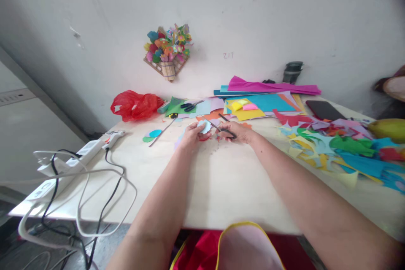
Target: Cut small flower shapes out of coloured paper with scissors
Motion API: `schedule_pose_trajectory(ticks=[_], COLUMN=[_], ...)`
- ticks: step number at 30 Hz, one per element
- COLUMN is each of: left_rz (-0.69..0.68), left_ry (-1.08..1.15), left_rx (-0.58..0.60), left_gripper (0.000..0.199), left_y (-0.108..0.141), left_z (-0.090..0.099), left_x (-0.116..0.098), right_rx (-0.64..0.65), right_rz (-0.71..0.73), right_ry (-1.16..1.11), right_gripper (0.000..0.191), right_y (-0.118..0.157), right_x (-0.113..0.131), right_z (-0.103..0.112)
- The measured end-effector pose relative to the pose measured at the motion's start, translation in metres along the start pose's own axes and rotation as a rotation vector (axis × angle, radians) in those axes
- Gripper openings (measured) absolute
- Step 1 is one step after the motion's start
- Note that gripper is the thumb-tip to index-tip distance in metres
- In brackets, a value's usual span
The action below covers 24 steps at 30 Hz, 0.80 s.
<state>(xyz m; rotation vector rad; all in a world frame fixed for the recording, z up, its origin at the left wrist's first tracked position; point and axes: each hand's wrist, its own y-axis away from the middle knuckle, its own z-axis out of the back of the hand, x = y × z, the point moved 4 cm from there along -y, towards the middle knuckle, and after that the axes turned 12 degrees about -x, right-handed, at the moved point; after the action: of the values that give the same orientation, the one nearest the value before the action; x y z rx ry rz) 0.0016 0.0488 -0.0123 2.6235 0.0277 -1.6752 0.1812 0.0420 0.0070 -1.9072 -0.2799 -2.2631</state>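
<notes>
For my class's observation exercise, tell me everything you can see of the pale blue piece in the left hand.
The pale blue piece looks like thin paper, small and fairly flat, with a wavy, lobed edge. The left hand grips it over the table, covering part of its outline. Just to its right are the scissors in the right hand; whether they touch it is too small to tell.

A: Left hand [191, 134]?
B: Pinch grip. The bare left forearm [166, 194] extends behind it.
A: Right hand [239, 131]?
B: Curled, near the left, not touching. The bare right forearm [294, 173] slants back and outward from it.
</notes>
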Motion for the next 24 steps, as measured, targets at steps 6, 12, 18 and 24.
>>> schedule_pose_trajectory(ticks=[6, 12, 18, 24], left_rz=[-0.034, -0.04, -0.067, -0.072], left_ry=[0.044, 0.026, -0.035, -0.066], left_rx=[-0.058, -0.079, -0.046, -0.034], left_gripper=[0.04, 0.041, 0.037, 0.041], left_y=[0.0, -0.002, -0.003, -0.003], left_z=[-0.002, 0.0, 0.001, 0.0], left_x=[-0.002, -0.001, -0.001, 0.0], right_rx=[-0.002, -0.023, -0.036, -0.019], right_rz=[-0.023, -0.034, -0.011, 0.03], right_ry=[0.001, -0.027, -0.021, -0.035], right_gripper=[0.011, 0.004, 0.008, 0.023], right_y=[0.004, 0.0, -0.003, -0.007], right_x=[0.002, -0.004, -0.007, -0.01], right_z=[-0.001, 0.001, 0.003, 0.003])
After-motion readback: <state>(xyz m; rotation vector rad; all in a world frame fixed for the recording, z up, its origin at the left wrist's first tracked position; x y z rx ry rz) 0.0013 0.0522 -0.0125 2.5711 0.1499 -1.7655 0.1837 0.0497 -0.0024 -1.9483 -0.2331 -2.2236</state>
